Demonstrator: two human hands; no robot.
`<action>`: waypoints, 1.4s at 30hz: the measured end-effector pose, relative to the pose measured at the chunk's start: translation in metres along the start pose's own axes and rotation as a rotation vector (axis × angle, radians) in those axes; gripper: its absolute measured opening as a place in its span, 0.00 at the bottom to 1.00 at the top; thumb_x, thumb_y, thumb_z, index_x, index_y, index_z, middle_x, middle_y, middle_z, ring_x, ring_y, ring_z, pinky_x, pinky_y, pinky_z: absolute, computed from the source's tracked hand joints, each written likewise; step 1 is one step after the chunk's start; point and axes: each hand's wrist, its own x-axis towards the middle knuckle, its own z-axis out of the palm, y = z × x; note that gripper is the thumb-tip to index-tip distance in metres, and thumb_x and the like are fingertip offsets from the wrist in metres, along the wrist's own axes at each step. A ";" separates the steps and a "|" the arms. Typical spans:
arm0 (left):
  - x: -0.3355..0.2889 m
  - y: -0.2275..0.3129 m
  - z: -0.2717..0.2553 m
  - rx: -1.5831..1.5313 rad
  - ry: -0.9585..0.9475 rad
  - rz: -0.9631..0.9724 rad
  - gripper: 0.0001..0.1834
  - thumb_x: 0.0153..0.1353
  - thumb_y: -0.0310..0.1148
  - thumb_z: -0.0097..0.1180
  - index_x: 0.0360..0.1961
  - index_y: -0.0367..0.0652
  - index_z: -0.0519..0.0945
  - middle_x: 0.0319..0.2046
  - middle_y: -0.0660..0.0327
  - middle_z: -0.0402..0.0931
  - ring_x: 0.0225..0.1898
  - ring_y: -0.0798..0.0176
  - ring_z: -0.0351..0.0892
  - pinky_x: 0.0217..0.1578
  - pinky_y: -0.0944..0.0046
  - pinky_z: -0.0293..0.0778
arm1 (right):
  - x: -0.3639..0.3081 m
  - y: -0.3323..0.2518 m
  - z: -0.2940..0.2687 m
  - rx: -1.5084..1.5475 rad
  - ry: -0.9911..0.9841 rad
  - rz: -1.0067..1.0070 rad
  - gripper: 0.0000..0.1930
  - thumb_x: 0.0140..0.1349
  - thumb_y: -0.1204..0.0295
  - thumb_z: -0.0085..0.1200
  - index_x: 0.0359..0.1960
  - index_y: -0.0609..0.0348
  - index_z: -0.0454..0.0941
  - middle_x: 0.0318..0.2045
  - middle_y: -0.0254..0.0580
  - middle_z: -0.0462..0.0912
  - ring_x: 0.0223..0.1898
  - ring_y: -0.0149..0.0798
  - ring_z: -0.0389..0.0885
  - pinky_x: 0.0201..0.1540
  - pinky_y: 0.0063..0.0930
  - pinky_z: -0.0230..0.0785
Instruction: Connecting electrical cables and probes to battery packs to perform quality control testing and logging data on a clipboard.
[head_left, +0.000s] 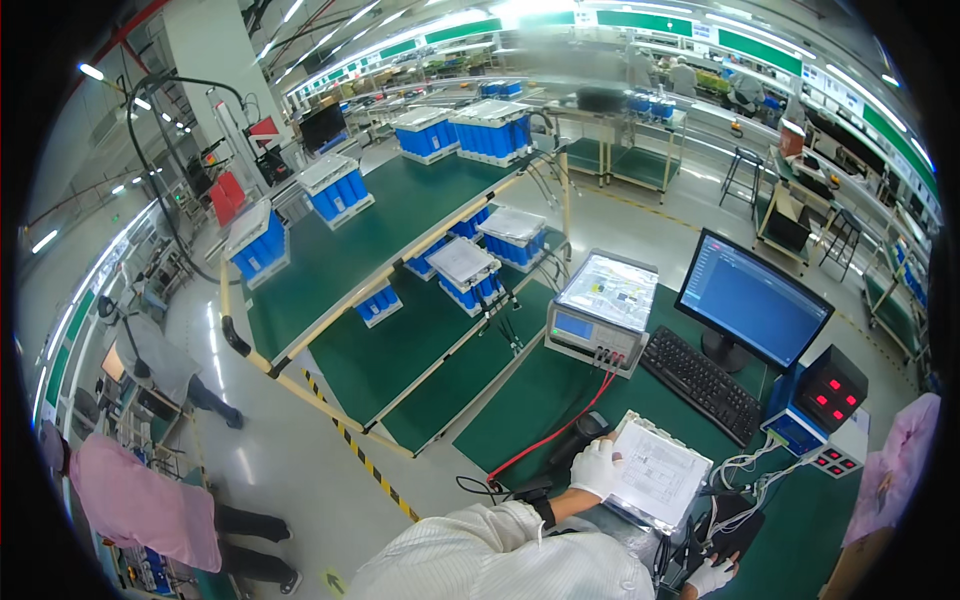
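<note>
My left hand (597,468), in a white glove with bare fingertips, lies on the left edge of a pack topped with a white printed sheet (658,472). Its fingers rest against the edge rather than closing round it. Beside that hand is a black handheld device (582,438), probably a scanner. My right hand (712,577), gloved the same way, is low at the near edge, its fingers apart beside a black flat object (738,530). Black and white cables (735,475) bunch between the pack and that hand. The pack's near side is partly hidden by my sleeve and the cables.
A bench meter (590,335) with red leads, a keyboard (700,385), a monitor (755,300) and stacked boxes with red displays (822,390) stand behind the pack. Blue battery packs (340,190) sit on a green two-level rack (420,215). People stand at left.
</note>
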 end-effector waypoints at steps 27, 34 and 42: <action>0.031 -0.044 0.003 -0.116 -0.073 -0.245 0.30 0.53 0.26 0.50 0.61 0.44 0.68 0.52 0.47 0.70 0.51 0.49 0.73 0.53 0.58 0.68 | 0.009 -0.018 -0.035 0.244 -0.014 0.170 0.28 0.45 0.72 0.64 0.51 0.55 0.70 0.54 0.52 0.66 0.53 0.57 0.66 0.55 0.47 0.62; 0.045 -0.053 0.009 0.071 -0.215 -0.465 0.41 0.49 0.35 0.57 0.67 0.53 0.59 0.56 0.46 0.63 0.55 0.44 0.66 0.54 0.51 0.67 | 0.011 -0.024 -0.036 0.254 -0.026 0.173 0.28 0.45 0.71 0.64 0.51 0.56 0.71 0.54 0.52 0.66 0.53 0.57 0.66 0.55 0.46 0.62; 0.042 -0.066 0.026 0.186 -0.287 -0.538 0.41 0.47 0.32 0.61 0.65 0.46 0.61 0.55 0.44 0.67 0.53 0.43 0.71 0.51 0.52 0.71 | 0.009 -0.017 -0.037 0.176 -0.045 0.113 0.33 0.46 0.71 0.63 0.59 0.51 0.69 0.55 0.55 0.64 0.53 0.58 0.66 0.55 0.47 0.62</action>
